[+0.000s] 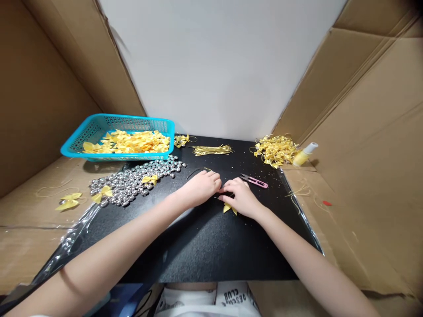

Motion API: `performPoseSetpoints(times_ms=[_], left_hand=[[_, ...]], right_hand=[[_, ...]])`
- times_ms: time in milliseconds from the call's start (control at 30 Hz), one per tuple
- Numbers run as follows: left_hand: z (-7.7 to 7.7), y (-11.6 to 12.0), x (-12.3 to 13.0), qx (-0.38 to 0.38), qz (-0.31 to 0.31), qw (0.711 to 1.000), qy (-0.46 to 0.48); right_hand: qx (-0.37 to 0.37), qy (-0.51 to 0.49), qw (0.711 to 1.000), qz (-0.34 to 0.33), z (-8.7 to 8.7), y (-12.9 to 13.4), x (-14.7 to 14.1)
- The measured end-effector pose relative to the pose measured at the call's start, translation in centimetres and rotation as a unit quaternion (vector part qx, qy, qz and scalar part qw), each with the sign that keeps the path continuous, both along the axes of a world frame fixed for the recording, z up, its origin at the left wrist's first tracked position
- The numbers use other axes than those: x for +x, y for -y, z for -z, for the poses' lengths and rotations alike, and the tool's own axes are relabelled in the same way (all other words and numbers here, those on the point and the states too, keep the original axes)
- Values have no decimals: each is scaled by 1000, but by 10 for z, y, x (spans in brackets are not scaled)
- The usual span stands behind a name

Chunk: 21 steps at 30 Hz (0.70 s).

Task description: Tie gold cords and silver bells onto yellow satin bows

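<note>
Well inside tabletop [205, 257] edges, left hand [202, 188], right hand [243, 199], yellow bow [227, 208] — fingers [216, 178] bent, grip unclear, roomy foreground.

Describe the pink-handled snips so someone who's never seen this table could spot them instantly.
Start with the flat black work surface in front of the plain white wall. Just beyond and to the right of the person's right hand lie the small pink-handled metal snips, blades pointing left. They're the only pink-handled tool on it.
</note>
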State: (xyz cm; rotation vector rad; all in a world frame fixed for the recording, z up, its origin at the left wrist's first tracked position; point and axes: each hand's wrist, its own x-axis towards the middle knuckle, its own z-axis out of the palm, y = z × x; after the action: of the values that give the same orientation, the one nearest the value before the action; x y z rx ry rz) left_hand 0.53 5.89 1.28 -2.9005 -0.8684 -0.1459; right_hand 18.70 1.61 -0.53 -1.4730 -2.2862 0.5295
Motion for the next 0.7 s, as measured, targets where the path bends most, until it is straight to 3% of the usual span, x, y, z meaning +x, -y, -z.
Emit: performPoseSetpoints(times_ms=[233,433,700], left_hand=[[-12,-10,-20,-57,-49,995,59],[5,1,-32,-114,-80,979,151],[20,15,-32,-147,-96,956,237]], right_hand=[[4,189,982,13,-13,-4,-22],[43,254,966,-1,-8,9,-33],[61,279,958,6,-1,12,-24]])
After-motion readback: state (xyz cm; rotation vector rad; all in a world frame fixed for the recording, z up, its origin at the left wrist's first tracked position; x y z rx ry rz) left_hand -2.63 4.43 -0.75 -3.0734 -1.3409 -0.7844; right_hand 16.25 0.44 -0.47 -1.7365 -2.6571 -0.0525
